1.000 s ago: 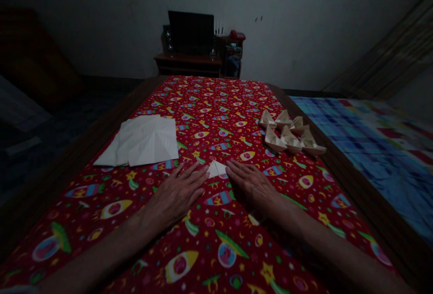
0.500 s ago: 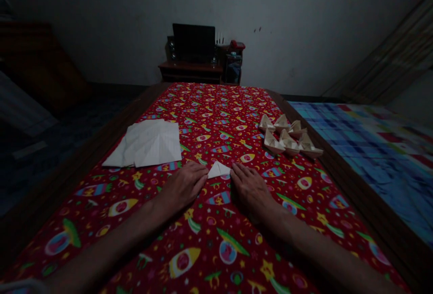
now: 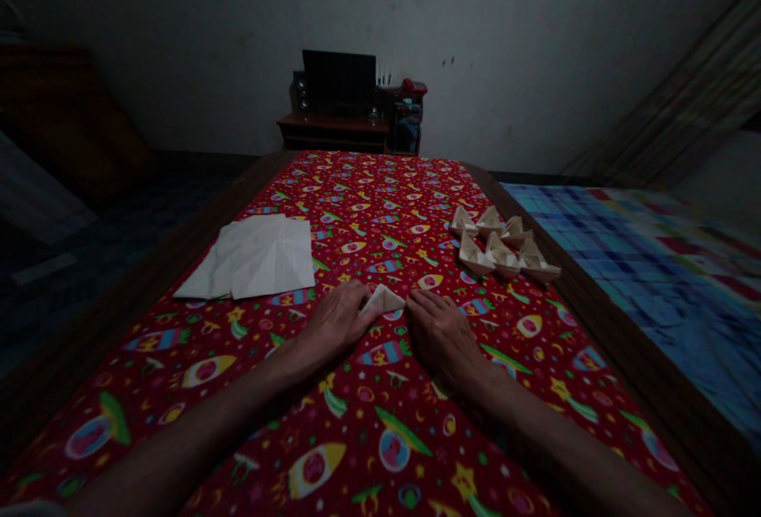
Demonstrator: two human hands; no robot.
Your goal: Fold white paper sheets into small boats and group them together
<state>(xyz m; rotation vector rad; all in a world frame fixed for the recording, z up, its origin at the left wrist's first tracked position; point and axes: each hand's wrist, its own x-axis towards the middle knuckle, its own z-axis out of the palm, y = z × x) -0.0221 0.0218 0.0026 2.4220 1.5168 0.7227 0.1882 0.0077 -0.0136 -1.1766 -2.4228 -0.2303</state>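
A small white folded paper (image 3: 384, 300), shaped like a low triangle, lies between my two hands on the red patterned cloth (image 3: 380, 390). Its left corner is pinched between the thumb and fingers of my left hand (image 3: 338, 315), and that side looks slightly raised. My right hand (image 3: 443, 331) has its fingers together, curled down onto the right corner; its thumb is hidden. Left of my hands lies a fanned stack of creased white paper sheets (image 3: 270, 259). Several folded paper boats (image 3: 502, 251) stand in two rows to the right.
The cloth covers a long table with dark wooden edges (image 3: 600, 335). Beyond its far end stand a black monitor (image 3: 338, 82) with speakers on a wooden desk (image 3: 333, 127) and a red telephone (image 3: 413, 87). A blue checked bedspread (image 3: 594, 239) lies at the right.
My left hand has gone from lying flat with spread fingers to pinching the paper's left corner. My right fingers have curled slightly at the other corner. The view has tilted up a little.
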